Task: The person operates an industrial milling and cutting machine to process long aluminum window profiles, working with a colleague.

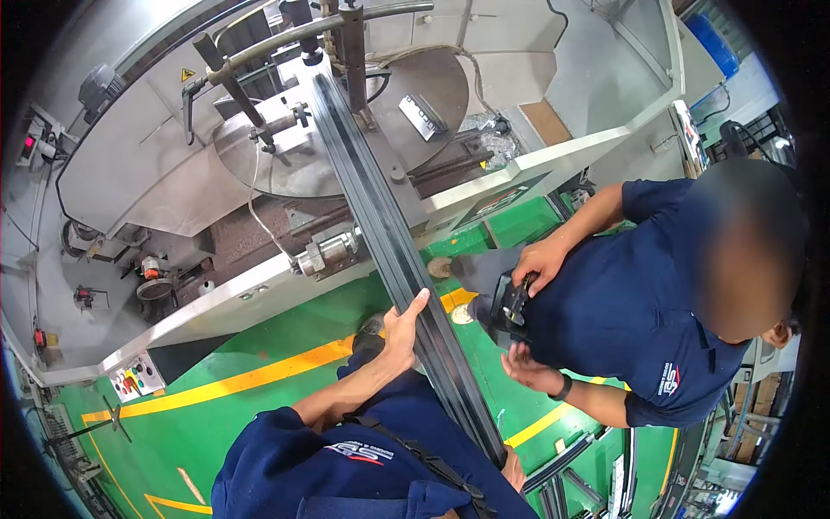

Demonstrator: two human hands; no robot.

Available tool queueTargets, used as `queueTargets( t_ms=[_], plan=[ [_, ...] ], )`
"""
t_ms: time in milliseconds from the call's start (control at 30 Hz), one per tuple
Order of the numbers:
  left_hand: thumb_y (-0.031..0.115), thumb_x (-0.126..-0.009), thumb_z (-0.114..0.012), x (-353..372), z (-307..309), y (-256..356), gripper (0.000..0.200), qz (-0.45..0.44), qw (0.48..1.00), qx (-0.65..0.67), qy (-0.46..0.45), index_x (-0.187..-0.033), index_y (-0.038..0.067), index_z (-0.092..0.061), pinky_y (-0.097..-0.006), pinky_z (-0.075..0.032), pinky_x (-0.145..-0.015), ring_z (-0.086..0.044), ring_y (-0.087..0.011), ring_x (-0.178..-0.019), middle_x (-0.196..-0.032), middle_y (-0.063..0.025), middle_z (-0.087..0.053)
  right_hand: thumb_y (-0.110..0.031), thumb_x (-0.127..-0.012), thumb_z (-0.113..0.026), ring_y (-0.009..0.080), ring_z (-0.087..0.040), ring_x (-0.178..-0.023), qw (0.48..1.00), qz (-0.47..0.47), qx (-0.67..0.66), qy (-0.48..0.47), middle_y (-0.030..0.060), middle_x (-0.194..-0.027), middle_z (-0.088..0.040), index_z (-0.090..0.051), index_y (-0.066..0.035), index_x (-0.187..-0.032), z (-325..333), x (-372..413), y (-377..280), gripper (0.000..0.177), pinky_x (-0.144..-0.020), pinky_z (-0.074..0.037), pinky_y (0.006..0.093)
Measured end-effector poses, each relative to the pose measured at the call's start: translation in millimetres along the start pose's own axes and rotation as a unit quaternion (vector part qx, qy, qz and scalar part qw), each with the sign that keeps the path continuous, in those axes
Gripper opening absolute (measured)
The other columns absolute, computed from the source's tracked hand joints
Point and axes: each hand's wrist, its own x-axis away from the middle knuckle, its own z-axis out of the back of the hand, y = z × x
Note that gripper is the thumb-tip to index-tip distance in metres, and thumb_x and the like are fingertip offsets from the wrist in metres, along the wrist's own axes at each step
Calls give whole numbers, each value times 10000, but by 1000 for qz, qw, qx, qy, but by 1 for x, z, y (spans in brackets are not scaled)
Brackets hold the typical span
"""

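Observation:
A long dark grey metal profile (389,233) runs from the machine's round plate down to my body. My left hand (402,333) grips its side near the middle, with the thumb lying on top. Close to the profile's lower end, my right hand (513,471) is wrapped round it, partly hidden by the profile. The far end of the profile lies on the round table (432,78), beneath a curved bar and upright clamps (353,56). A metal cylinder fitting (328,253) stands just left of the profile.
To the right stands a co-worker (605,303) in a dark blue shirt, holding a small black object (512,303). A control panel (137,377) is at the lower left. More profiles (588,489) lie at the lower right. The floor (285,406) is green with yellow lines.

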Motion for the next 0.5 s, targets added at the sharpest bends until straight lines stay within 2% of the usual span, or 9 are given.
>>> queueTargets(
  t_ms=[267,500],
  plan=[
    [306,-902,-795,-15,0,5,419,-17,1000,-4,-19,-1173,15,-664,-367,-544,-881,-661,-184,-985,-1115,-82,-699,-461,-936,-629,458,-625,-1094,988,-14,35,-152,244,-1275,-625,-453,-78,-1461,1,-18,24,674,-903,-511,519],
    [298,-910,-789,-23,0,23,377,10,999,-18,-28,-1152,31,-680,-344,-544,-850,-670,-169,-958,-1091,-61,-710,-424,-850,-689,417,-654,-1051,998,-7,2,-58,191,-1164,-676,-559,-103,-1350,7,-16,-10,608,-846,-507,485]
  ],
)
